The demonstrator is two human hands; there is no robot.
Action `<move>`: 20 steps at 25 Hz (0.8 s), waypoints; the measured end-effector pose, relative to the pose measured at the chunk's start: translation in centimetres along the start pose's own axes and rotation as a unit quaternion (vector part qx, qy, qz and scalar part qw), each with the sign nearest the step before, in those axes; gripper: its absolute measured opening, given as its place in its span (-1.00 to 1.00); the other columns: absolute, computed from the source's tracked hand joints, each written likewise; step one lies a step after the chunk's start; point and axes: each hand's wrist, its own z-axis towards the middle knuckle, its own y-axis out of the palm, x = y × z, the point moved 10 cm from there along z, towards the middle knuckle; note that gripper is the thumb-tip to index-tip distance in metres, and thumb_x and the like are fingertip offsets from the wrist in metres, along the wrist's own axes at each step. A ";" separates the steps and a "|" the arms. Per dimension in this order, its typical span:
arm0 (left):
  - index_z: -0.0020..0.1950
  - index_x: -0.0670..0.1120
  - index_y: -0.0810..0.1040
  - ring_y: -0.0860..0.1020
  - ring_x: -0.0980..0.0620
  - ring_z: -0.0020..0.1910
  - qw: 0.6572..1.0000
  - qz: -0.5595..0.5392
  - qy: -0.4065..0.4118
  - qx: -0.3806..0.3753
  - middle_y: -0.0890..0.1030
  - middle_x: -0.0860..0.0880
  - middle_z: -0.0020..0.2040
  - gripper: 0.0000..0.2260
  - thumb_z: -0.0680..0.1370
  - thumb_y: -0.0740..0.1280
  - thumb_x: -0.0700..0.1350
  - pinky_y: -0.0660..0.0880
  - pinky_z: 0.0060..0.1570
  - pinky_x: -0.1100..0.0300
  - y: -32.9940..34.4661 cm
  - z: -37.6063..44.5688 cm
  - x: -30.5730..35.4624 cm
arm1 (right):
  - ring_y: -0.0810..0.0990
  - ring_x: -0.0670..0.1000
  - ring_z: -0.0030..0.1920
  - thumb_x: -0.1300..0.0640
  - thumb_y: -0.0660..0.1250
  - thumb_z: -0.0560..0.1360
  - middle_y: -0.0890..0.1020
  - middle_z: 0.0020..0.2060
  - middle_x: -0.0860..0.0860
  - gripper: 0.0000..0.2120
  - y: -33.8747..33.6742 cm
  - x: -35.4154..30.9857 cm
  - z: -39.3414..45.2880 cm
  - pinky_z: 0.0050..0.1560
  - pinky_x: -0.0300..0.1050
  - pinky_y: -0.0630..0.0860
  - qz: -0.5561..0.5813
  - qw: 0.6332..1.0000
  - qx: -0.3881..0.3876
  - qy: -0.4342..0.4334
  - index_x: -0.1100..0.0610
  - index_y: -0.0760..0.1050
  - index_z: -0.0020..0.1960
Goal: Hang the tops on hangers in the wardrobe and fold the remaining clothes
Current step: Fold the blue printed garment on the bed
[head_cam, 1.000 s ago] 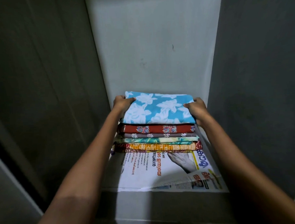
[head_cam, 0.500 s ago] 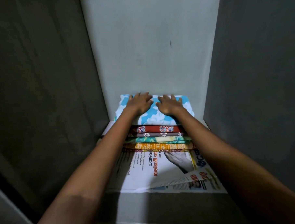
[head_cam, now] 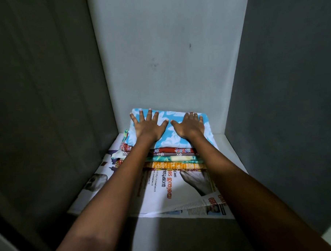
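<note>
- The left hand (head_cam: pixel 148 126) lies flat, fingers spread, on the blue floral garment (head_cam: pixel 168 133), pressing rather than gripping, likely to squash the fold down.
- The right hand (head_cam: pixel 189 127) does the same just beside it, palm down, fingers straight, thumbs nearly meeting.
- That garment tops a stack of folded clothes (head_cam: pixel 173 160), red, grey, green and orange layers beneath it.
- The stack sits at the back of the wardrobe shelf (head_cam: pixel 230 153), on a newspaper (head_cam: pixel 163 190) that probably serves as a liner.
</note>
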 end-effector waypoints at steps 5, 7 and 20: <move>0.54 -0.13 -0.12 -0.14 -0.19 0.52 0.996 -0.010 -0.087 -0.001 -0.10 -0.15 0.55 -0.22 0.51 -0.19 0.38 -0.27 0.40 -0.22 0.2 -0.9 -1.5 | -0.12 0.21 0.51 -0.40 -0.13 0.50 -0.07 0.51 0.25 -0.08 -0.2 1.6 -1.3 0.47 0.11 -0.20 0.002 0.996 0.001 0.093 0.33 -0.15 0.51; 0.54 -0.17 -0.10 -0.13 -0.14 0.53 0.998 -0.029 -0.056 0.030 -0.08 -0.16 0.55 -0.27 0.56 -0.16 0.32 -0.23 0.44 -0.10 -0.5 -1.2 -1.3 | -0.13 0.18 0.52 -0.35 -0.13 0.53 -0.08 0.51 0.23 -0.14 -0.6 1.5 -1.8 0.47 0.08 -0.20 0.007 0.998 0.008 0.060 0.32 -0.15 0.51; 0.36 -0.16 0.37 0.41 -0.15 0.30 0.889 -0.456 0.036 -0.016 0.46 -0.16 0.32 -0.65 0.58 0.26 -0.16 0.34 0.21 0.12 -4.9 -22.7 3.4 | 0.34 0.17 0.38 -0.07 0.19 0.56 0.33 0.41 0.17 -0.44 -1.8 2.2 -20.2 0.37 0.01 0.31 0.182 0.969 -0.074 -0.148 0.21 0.23 0.45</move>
